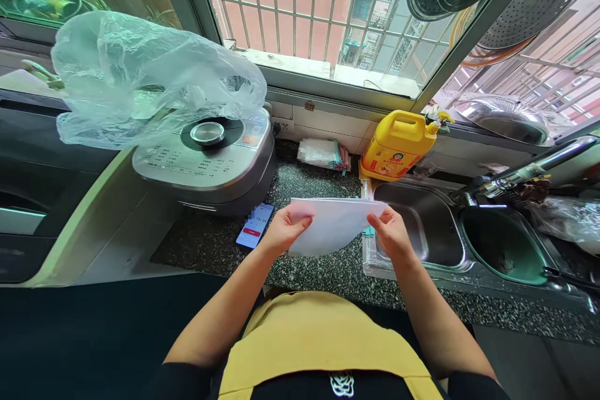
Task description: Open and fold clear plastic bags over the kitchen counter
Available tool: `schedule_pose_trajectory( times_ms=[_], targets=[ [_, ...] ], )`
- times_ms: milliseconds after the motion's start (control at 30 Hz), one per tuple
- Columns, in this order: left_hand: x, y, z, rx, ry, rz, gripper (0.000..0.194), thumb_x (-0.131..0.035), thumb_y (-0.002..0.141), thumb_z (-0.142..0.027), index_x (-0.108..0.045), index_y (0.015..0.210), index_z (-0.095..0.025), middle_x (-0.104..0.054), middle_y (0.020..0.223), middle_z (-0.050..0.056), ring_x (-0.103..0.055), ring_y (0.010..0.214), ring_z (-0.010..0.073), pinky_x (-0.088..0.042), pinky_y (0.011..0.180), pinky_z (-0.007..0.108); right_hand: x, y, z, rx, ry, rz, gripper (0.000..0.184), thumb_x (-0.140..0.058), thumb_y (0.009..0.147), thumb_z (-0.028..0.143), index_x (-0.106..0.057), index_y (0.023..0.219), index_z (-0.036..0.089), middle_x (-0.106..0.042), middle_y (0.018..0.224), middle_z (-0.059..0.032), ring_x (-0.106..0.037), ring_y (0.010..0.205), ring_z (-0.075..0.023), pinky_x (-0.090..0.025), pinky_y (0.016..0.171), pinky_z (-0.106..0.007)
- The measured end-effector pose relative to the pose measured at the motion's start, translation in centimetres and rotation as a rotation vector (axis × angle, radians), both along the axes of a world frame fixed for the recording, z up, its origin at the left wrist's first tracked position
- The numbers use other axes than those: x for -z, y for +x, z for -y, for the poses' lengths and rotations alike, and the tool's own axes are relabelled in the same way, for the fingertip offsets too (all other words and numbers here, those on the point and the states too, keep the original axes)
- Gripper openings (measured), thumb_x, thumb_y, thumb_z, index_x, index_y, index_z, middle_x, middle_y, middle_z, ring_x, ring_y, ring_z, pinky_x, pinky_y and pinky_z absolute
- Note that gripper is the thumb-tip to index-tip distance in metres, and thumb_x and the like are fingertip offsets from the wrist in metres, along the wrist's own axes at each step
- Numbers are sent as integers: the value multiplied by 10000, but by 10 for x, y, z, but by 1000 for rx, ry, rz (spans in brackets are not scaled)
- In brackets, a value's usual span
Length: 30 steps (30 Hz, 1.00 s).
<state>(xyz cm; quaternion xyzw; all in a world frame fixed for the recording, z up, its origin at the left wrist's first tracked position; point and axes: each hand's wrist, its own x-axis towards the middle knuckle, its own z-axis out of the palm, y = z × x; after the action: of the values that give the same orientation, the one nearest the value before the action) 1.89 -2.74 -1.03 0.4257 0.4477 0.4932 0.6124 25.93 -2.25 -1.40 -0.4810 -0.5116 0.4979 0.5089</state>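
I hold a thin white plastic bag (330, 225) flat between both hands above the speckled dark counter (215, 244). My left hand (282, 230) pinches its left edge with thumb on top. My right hand (390, 232) pinches its right edge. The bag hangs over the counter's front strip, just left of the steel sink (424, 231). Its lower edge curves down between my wrists.
A silver rice cooker (210, 159) stands at the left with a crumpled clear plastic bag (150, 75) over it. A phone (254, 225) lies beside it. A yellow detergent jug (398, 144) and folded bags (323, 153) sit by the window. A green basin (504, 244) and tap (534, 169) lie right.
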Motion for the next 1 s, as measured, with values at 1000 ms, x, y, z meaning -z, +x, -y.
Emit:
schedule_pose_trajectory(
  times_ms=[1000],
  targets=[
    [-4, 11, 5, -206, -26, 242, 360, -805, 530, -451, -649, 594, -132, -516, 532, -35, -430, 480, 54, -344, 463, 177, -13, 8, 13, -213, 115, 254, 544, -620, 653, 684, -649, 887, 194, -647, 776, -59, -587, 705, -188, -462, 626, -298]
  ],
)
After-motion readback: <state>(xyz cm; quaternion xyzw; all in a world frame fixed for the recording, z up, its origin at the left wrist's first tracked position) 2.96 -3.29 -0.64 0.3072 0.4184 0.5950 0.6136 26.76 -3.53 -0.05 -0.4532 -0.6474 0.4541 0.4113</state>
